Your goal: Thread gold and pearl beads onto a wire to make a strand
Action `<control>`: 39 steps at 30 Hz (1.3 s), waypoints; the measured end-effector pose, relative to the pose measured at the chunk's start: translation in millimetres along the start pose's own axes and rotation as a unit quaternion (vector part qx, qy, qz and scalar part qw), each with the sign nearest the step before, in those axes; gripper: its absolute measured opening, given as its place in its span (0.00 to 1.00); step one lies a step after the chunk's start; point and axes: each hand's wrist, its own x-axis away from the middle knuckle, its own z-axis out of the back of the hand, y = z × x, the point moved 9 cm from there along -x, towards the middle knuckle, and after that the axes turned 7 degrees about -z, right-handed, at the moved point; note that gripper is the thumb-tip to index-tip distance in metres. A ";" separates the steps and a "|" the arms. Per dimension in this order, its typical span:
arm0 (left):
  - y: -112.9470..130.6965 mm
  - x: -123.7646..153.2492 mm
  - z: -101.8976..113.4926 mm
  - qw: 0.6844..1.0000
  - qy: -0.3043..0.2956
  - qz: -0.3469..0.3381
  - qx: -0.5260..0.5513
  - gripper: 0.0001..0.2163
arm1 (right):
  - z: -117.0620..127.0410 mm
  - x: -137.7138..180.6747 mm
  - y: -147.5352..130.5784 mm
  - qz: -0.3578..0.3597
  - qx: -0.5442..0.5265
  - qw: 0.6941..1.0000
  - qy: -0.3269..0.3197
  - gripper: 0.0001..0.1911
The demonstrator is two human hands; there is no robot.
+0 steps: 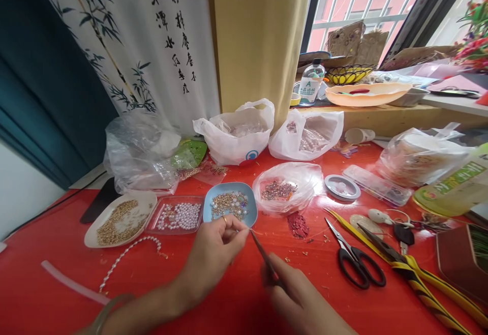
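Note:
My left hand (pixel 217 248) is closed in a pinch, fingertips together, over the near edge of a blue dish (pixel 207 208) of gold and pearly beads. Whatever it pinches is too small to make out. In my right hand (pixel 285 284) is a slim, dark, pointed tool (pixel 262 250), its tip touching or almost touching the left fingertips. The tool's grip end is hidden by my fingers. Left of the blue dish are a clear tray of white pearl beads (pixel 181 216) and a white dish (pixel 91 231) of small gold pieces. A strand of white beads (pixel 125 251) curves on the red table.
Black-handled scissors (pixel 354 259) and yellow-handled pliers (pixel 396 259) lie on the right. Behind the dishes stand white plastic bags (pixel 238 144), and an open bag of reddish beads (pixel 280 190). A pinkish strip (pixel 74 281) lies at left, a spool (pixel 342 187) at right.

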 end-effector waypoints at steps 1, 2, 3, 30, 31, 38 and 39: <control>0.3 -0.1 0.4 1.000 0.003 -0.002 -0.001 0.09 | -2.3 -1.7 4.3 -0.013 -0.042 0.999 -0.014 0.03; 1.0 -0.1 1.0 1.000 0.008 -0.006 -0.004 0.09 | -6.5 -3.7 10.0 -0.034 -0.092 0.994 -0.038 0.02; 2.2 -0.1 1.6 1.000 0.011 -0.012 -0.010 0.09 | -11.2 -5.5 15.3 -0.056 -0.149 0.985 -0.063 0.02; 7.3 14.6 -28.1 0.988 -0.143 -0.034 -0.041 0.06 | 21.2 3.1 -24.5 0.102 0.033 0.993 0.040 0.08; 6.3 14.9 -29.1 0.988 -0.150 -0.020 -0.025 0.06 | 20.6 3.5 -25.1 0.110 0.057 0.991 0.042 0.09; 0.6 13.8 -33.9 0.984 -0.167 0.041 0.043 0.09 | 20.5 10.7 -34.5 0.189 0.187 0.961 0.079 0.07; -1.1 13.9 -34.7 0.983 -0.170 0.051 0.050 0.09 | 19.8 11.5 -35.8 0.195 0.200 0.957 0.075 0.06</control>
